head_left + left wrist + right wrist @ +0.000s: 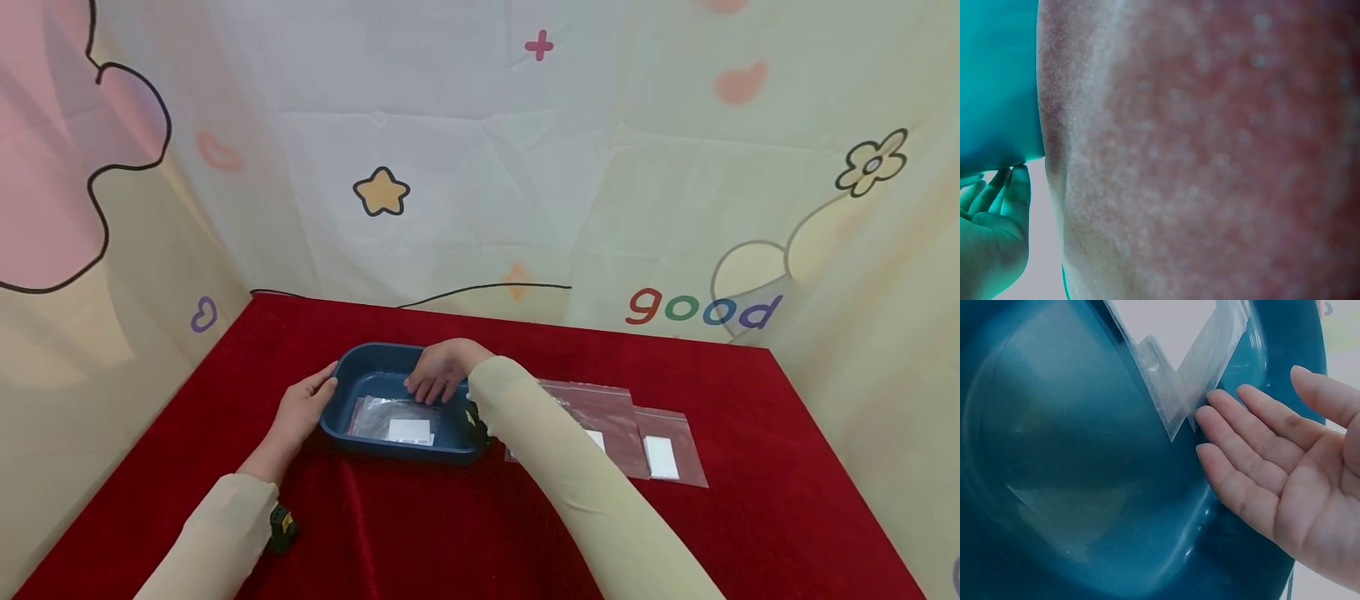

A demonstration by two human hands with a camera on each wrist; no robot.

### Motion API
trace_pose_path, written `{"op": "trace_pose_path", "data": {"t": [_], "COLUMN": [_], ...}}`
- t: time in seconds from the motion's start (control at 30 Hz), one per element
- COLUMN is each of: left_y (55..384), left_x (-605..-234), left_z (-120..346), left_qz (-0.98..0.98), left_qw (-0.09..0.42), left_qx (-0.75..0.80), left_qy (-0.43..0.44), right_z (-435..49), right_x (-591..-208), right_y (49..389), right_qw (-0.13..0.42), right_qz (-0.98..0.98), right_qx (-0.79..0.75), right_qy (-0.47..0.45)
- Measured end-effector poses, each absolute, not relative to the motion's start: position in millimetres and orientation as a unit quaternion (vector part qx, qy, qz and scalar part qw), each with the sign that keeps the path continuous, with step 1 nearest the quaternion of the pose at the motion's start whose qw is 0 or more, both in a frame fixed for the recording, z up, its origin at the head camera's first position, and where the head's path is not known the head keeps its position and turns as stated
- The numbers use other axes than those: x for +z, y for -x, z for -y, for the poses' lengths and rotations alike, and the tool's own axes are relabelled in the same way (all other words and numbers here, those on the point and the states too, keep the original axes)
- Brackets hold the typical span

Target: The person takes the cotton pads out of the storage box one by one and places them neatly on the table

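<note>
A blue plastic basin (405, 451) sits on the red cloth. My left hand (300, 407) grips its left rim; the left wrist view shows that hand's fingers (1017, 194) against the outer wall. Inside the basin lie several clear zip bags (369, 419) with a white label (409, 430) on top. Over the basin's right part hangs my right hand (441, 368), fingers (1254, 434) extended and holding nothing. In the right wrist view its fingertips are beside the corner of the bags (1175, 403); whether they touch is unclear.
Right of the basin, a larger clear zip bag (611, 412), partly behind the right sleeve (570, 483), lies beside a smaller zip bag (686, 442) with a white label. A printed curtain (480, 208) stands behind the red table (420, 533).
</note>
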State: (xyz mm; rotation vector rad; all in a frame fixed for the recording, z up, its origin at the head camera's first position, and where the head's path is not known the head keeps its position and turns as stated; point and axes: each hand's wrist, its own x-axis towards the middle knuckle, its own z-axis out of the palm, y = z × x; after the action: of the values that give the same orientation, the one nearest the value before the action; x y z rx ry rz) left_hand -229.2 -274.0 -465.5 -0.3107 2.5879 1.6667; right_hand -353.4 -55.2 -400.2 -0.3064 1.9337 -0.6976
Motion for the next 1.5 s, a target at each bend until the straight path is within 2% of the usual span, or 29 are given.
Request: {"op": "trace_pose_path", "data": {"t": [0.23, 0.5, 1.0, 1.13, 1.5], "left_y": [228, 228, 229, 229, 229], "left_x": [-464, -464, -466, -466, -466], "left_z": [273, 273, 274, 273, 274], "left_qz": [-0.835, -0.833, -0.829, -0.830, -0.828], "left_qw": [0.025, 0.017, 0.017, 0.016, 0.019], "left_qx": [0.541, 0.545, 0.550, 0.548, 0.551], "left_qy": [0.102, 0.098, 0.104, 0.103, 0.101], "right_z": [56, 61, 66, 68, 69], "right_x": [-402, -405, -401, -401, -400], "right_y": [352, 354, 347, 346, 346], "right_qw": [0.452, 0.481, 0.474, 0.459, 0.476], "right_qz": [-0.834, -0.828, -0.831, -0.836, -0.828], "right_qx": [-0.275, -0.244, -0.215, -0.226, -0.239], "right_qy": [0.154, 0.154, 0.197, 0.196, 0.176]}}
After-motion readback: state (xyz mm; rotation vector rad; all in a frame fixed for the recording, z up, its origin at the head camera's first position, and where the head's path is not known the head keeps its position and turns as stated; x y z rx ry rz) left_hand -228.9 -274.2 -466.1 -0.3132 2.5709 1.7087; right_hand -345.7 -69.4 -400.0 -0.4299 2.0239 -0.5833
